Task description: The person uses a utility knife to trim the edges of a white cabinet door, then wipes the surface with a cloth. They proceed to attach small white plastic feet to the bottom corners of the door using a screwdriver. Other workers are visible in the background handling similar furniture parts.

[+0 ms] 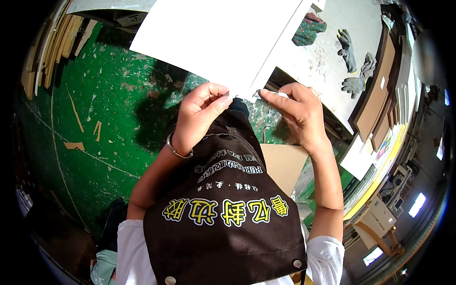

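Note:
A large white board [209,38] lies ahead of me, its near corner just beyond my fingers. My left hand [199,114] is closed, thumb against forefinger, at the left of this corner; a tiny grey bit shows at the fingertips, too small to name. On the other side, my right hand [300,111] is pinched close to the board's near end. Something small and pale peeks out by its fingertips, and I cannot make out its kind. The glare on the board hides detail between the hands.
Grey work gloves [347,51] and a patterned cloth [308,31] lie on the pale table [327,71]. Brown panels [375,90] stand at the right. Wood strips [59,45] lean at the far left. Scraps [74,146] litter the green floor [104,90]; a tan board [284,164] is by my right forearm.

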Action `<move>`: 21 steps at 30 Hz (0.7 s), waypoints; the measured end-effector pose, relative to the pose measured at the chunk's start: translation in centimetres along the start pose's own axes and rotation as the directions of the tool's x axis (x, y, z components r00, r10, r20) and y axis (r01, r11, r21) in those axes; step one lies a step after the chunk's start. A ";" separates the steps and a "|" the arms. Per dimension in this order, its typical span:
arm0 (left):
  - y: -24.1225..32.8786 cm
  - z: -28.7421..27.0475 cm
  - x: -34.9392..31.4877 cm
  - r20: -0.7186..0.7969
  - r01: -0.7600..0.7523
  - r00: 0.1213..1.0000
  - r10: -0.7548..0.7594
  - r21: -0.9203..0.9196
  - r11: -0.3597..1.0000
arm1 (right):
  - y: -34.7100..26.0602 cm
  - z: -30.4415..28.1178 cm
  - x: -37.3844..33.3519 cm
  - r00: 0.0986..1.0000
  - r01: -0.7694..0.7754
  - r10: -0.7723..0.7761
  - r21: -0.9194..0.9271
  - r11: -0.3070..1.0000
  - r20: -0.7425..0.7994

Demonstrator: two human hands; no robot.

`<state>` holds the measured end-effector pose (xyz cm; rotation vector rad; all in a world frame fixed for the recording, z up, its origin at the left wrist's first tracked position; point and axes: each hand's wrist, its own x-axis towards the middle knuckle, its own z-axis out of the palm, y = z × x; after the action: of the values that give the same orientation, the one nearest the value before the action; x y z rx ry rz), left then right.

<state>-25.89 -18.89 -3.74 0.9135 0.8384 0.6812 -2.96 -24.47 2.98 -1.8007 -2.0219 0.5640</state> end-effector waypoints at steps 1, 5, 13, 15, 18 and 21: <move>0.1 0.0 0.0 -0.002 0.004 1.000 -0.004 -0.001 1.000 | 0.0 0.3 0.2 1.000 -0.004 0.004 0.002 1.000 -0.023; 0.4 0.3 0.1 -0.007 0.008 1.000 -0.008 -0.014 1.000 | 0.2 1.0 0.4 0.999 -0.009 0.007 -0.034 0.999 -0.045; 0.3 0.2 0.1 -0.003 0.010 1.000 -0.010 -0.024 1.000 | -0.2 0.1 0.0 0.996 0.092 -0.094 -0.165 0.982 -0.003; 0.2 0.2 0.1 -0.013 0.006 1.000 -0.006 -0.026 1.000 | 0.0 -0.2 -0.2 0.995 0.099 -0.095 -0.146 0.984 0.031; 0.1 0.2 0.1 -0.011 0.003 1.000 -0.003 -0.005 1.000 | 0.4 -0.8 -0.1 0.993 0.095 -0.089 -0.079 0.992 0.071; 0.2 0.2 0.1 -0.003 0.000 1.000 0.000 -0.002 1.000 | 0.7 -0.3 0.5 0.995 0.099 -0.098 -0.020 0.995 0.021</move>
<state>-25.70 -18.76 -3.51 0.9113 0.8402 0.6829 -2.28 -23.86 2.83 -1.7022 -2.1241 0.5358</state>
